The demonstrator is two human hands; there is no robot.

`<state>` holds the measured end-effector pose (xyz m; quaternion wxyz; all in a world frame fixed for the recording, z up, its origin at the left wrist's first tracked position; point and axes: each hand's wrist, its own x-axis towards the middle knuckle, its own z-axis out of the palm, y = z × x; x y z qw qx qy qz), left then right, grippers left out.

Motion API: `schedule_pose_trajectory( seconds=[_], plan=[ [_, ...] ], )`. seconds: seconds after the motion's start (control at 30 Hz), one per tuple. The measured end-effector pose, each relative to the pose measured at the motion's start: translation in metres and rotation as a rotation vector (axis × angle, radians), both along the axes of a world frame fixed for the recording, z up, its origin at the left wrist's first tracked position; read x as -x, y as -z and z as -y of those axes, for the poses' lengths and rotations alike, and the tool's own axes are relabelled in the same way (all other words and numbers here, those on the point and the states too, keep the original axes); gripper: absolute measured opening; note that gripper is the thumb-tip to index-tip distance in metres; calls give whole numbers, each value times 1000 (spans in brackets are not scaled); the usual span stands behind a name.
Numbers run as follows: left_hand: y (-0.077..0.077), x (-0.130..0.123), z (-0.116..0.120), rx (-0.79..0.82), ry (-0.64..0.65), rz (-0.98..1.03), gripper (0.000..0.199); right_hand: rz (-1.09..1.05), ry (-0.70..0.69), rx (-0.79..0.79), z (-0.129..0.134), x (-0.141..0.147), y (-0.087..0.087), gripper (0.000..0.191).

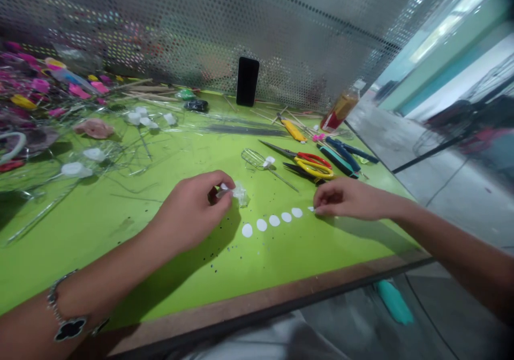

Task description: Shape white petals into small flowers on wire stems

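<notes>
My left hand (201, 202) is closed in a pinch on a small white piece, with a crumpled translucent white bit (241, 194) just past the fingertips. Over to the right, the fingertips of my right hand (341, 199) are pressed together on a small white petal-like piece (311, 209) at the table surface. Between the hands, several flat white discs (274, 220) lie in a slanting row, ending close to my right fingertips. Behind them rests a wire loop (254, 158) with a white bit on its stem.
Red- and yellow-handled scissors (313, 166), pliers (341, 156) and a yellow cutter (294, 130) lie beyond my right hand. A phone (248, 81) leans on the perforated metal panel (180, 33). A bottle (340, 108) stands back right. Pink flowers and wires (40, 87) crowd the left.
</notes>
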<state>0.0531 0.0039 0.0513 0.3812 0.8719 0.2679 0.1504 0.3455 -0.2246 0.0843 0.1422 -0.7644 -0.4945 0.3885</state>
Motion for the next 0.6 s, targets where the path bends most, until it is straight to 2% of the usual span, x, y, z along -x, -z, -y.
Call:
schedule_pose_trajectory(
  seconds=[0.17,0.33,0.43,0.53,0.6],
  plan=[
    [0,-1,-1,2,10,-12,28,-15,-98,313,-37,-8,-19,45],
    [-2,-1,-1,5,2,8,24,-54,-137,558,-52,-10,-15,64],
    [-2,-1,-1,3,15,29,22,-155,-9,648,-44,-3,-9,69],
    [0,0,-1,9,23,35,23,-274,188,617,-31,3,-6,68],
    [1,0,-1,12,23,34,23,-340,228,589,-24,1,-8,65]
  ],
)
